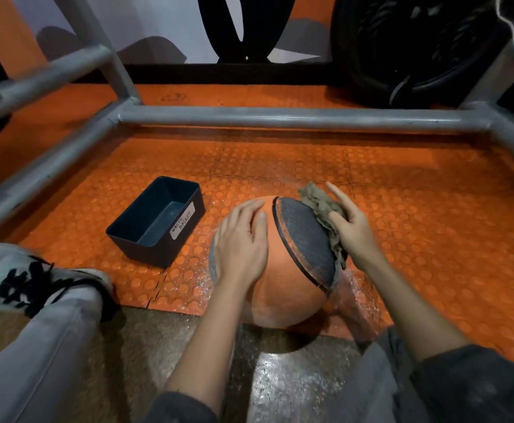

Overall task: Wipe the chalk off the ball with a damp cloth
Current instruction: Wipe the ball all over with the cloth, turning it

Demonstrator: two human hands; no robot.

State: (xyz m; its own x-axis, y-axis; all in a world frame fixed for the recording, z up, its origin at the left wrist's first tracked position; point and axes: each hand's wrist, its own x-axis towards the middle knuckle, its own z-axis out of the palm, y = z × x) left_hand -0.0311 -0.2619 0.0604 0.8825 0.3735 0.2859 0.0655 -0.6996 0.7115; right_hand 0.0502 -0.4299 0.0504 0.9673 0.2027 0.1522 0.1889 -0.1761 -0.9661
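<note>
1. A grey tubular metal frame runs across the far side and down the left of the scene, standing on an orange studded floor mat.
2. The ball, orange with a dark grey textured panel, sits at the near edge of the mat, between the person's knees.
3. A dark bin labelled "WASTE BASKET" stands just left of the ball, not touching it.
4. The left hand lies flat on the ball's upper left with its fingers spread wide, steadying it and holding nothing.
5. The right hand grips a bunched olive cloth and presses it against the right edge of the grey panel, with the forefinger straight.
6. The wiping step is under way, I judge. The orange lower face looks pale and dusty, so much of the ball seems left to clean.
7. The next move likely calls for a firm stroke of the cloth along the panel. The left hand would then need to roll the ball to bring the dusty face up.
</note>
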